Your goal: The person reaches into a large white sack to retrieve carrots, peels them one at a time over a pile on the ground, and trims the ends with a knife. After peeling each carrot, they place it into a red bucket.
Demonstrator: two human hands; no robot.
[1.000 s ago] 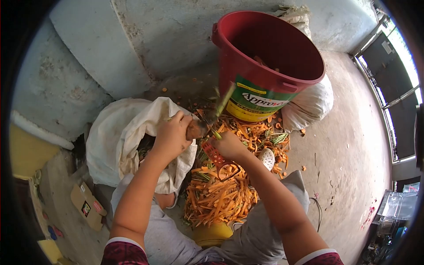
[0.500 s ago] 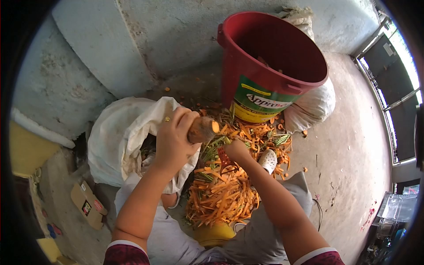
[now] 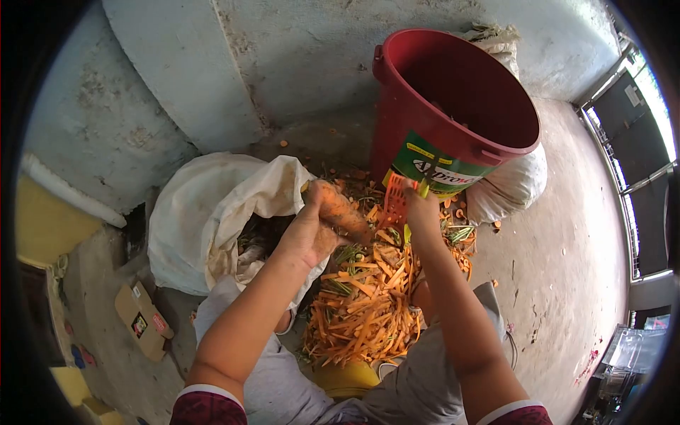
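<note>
My left hand (image 3: 306, 234) is wrapped round a thick carrot (image 3: 343, 211), partly peeled and still brownish in places, its far end pointing down to the right. In my right hand (image 3: 424, 214) is a flat orange tool full of holes (image 3: 394, 201), with yellow-green parts showing beside the fingers. The tool is a little right of the carrot, apart from it. Under both hands lies a heap of orange carrot peelings (image 3: 365, 312) mixed with green stalks. A white sack (image 3: 205, 212) stands open beside my left hand, with dim contents inside.
A large dark red bin (image 3: 432, 113) with a green and yellow label stands ahead, against the wall. Behind it are a filled white sack (image 3: 511, 185) and carrot slices on the floor. A cardboard piece (image 3: 144, 322) lies at left. A yellow object (image 3: 346, 379) is between my legs.
My right hand has moved right and up with the tool, away from the carrot. The carrot has turned in my left hand and now shows a long orange side. The view has shifted slightly.
</note>
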